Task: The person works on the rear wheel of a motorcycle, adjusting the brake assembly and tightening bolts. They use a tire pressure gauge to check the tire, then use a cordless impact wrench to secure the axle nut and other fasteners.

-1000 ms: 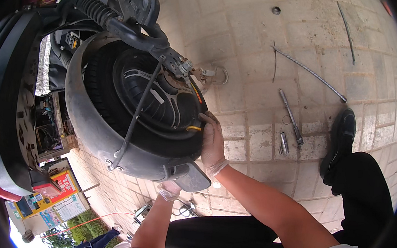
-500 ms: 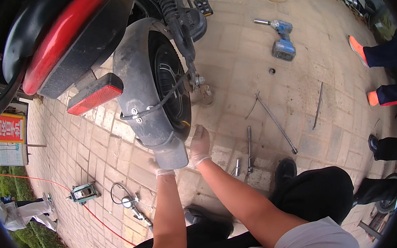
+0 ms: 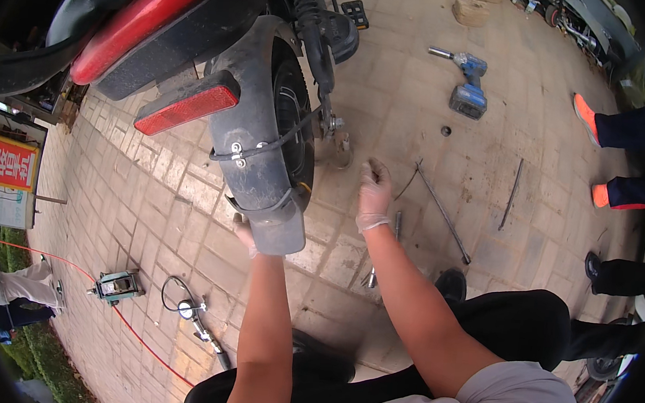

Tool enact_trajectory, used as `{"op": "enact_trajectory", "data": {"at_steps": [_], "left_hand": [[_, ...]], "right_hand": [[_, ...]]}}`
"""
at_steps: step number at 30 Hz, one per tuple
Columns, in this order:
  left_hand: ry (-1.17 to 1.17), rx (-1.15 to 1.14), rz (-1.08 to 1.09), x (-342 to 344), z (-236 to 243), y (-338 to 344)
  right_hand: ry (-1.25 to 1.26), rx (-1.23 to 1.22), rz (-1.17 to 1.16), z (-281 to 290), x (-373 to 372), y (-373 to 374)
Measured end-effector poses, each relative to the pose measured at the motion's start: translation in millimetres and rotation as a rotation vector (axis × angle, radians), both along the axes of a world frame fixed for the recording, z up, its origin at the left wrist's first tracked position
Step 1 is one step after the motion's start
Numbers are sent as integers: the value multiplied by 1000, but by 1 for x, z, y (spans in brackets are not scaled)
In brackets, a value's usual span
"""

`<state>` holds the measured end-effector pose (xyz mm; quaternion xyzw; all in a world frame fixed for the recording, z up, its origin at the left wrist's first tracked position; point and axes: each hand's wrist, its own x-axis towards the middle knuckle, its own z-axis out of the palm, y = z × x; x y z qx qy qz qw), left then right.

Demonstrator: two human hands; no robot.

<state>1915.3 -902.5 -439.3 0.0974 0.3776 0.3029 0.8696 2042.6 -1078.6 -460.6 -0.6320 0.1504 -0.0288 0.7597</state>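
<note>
Head: hands (image 3: pixel 242 231) near mudguard (image 3: pixel 247 118); right (image 3: pixel 374 192) half-curled

Matt, dusty plastic mudguard (image 3: pixel 251 118)

**Brick paving (image 3: pixel 396 62), well littered**

A blue cordless driver (image 3: pixel 470 88) lies to the right, a small dark ring (image 3: pixel 446 131) near it, then two slim rods (image 3: pixel 444 213). Across on the left I see a green jack (image 3: pixel 118 286), a pressure gauge (image 3: pixel 187 310) near it and a red hose (image 3: pixel 148 348).

There, far left, big white characters (image 3: pixel 15 163) blaze on a red-and-yellow sign (image 3: pixel 2 185); print on the adjoining pale panel (image 3: pixel 4 207) blurs.
</note>
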Motion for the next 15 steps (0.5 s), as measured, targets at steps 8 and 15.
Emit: {"op": "enact_trajectory", "data": {"at_steps": [8, 15], "left_hand": [[-62, 147, -111, -7, -7, -9], [597, 1696, -508, 4, 6, -32]], "right_hand": [[-445, -624, 143, 65, 34, 26], [-625, -1080, 87, 62, 36, 45]]}}
